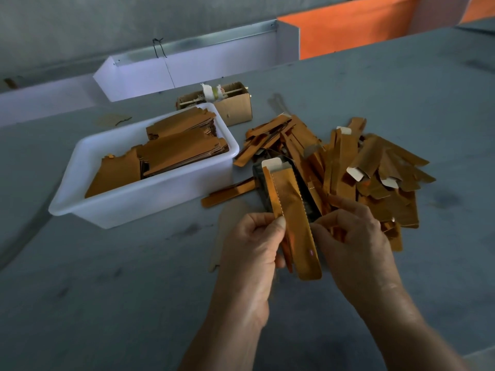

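Grey matt table [107, 277], smudged in places.

Left hand [249, 250]: low centre, back toward the camera, fingers curled, thumb on top, pinching the left long edge of the gold sleeve [292, 210].

Right hand [353, 245]: just beside it, fingers curled, pinching the right long edge of the same sleeve.

Gold sleeve: long, narrow, held between both hands above the table, white flap end pointing away, over a dark object [261, 183] too dim to identify.

White tub [134, 210]: left of the hands, holding flat gold card blanks [176, 151] in overlapping stacks.

Cardboard box [235, 108]: behind the tub, open-topped, crossed by a stick carrying a tape roll [213, 92].

Heap of gold sleeves [375, 167]: loose on the table, right of the tub and beyond the right hand, several showing white flaps.

Rear: white trough [187, 68] with a metal rail along the table's far edge, orange panel [348, 30] to its right, grey wall beyond.
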Demonstrator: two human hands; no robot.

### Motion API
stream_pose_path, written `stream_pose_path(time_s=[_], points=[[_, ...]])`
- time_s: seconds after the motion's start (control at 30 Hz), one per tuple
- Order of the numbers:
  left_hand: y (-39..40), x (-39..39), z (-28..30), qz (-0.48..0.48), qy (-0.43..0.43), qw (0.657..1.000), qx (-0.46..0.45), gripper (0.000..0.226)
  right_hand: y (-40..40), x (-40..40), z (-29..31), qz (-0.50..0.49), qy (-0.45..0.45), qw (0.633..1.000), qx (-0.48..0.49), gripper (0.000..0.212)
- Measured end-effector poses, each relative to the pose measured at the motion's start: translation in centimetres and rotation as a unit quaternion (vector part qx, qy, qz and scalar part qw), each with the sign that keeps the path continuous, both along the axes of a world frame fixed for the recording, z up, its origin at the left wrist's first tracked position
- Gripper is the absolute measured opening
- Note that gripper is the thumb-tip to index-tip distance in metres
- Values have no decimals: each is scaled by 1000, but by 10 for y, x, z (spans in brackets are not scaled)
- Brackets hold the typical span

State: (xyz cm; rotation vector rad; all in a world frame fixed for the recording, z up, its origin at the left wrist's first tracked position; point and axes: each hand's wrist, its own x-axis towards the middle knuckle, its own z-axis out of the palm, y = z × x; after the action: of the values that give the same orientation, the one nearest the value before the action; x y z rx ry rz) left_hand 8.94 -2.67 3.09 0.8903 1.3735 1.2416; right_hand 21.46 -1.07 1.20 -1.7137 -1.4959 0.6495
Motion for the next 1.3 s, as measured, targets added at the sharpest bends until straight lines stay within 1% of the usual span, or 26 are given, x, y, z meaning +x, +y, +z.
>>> stream_pose_path(time_s=[0.13,0.2,0.3,0.33,0.43,0.5,0.57,0.63,0.7,0.73,0.8,0.87,0.97,1.0,1.07,1.13,1.2,1.3], points=[[5,2,0,-19,44,999,22,11,-2,-2,-3,-4,0,1000,12,16],[7,3,0,-23,69,997,22,9,-4,-3,-4,-7,-20,999,34,12],[10,3,0,-16,100,995,25,7,-4,-8,-2,-21,-143,985,97,10],[11,3,1,-15,117,993,28,7,-4,-10,0,-26,-176,978,106,12],[13,4,2,-21,160,986,37,6,-4,-13,6,-16,-213,973,91,30],[14,5,2,-26,191,980,53,4,-2,-8,5,8,-197,978,70,24],[13,2,2,-44,194,978,56,5,-1,2,2,22,-133,990,45,11],[12,-3,0,-52,133,989,38,9,-2,11,-1,31,-71,997,23,4],[10,-8,-2,-36,64,996,43,10,-3,13,-4,37,-36,999,5,3],[8,-10,-4,-36,57,996,59,11,-3,12,-5,37,-27,999,-1,4],[4,-13,-9,-60,78,991,93,10,-2,10,-5,40,-18,999,-9,3],[2,-15,-11,-99,135,979,117,9,0,10,-5,47,-26,999,-5,4],[3,-15,-10,-136,236,952,140,9,0,9,-5,49,-42,998,10,12],[3,-14,-9,-137,275,939,155,10,1,9,-7,48,-51,997,13,14],[2,-10,-11,-129,362,902,199,11,1,9,-10,41,-73,996,19,17],[0,-6,-11,-112,428,867,229,7,2,7,-9,35,-94,994,39,16],[-1,-4,-13,-97,464,849,233,4,4,3,-4,29,-126,990,53,10],[1,-1,-17,-84,483,841,227,3,3,4,-3,15,-201,979,29,9]])
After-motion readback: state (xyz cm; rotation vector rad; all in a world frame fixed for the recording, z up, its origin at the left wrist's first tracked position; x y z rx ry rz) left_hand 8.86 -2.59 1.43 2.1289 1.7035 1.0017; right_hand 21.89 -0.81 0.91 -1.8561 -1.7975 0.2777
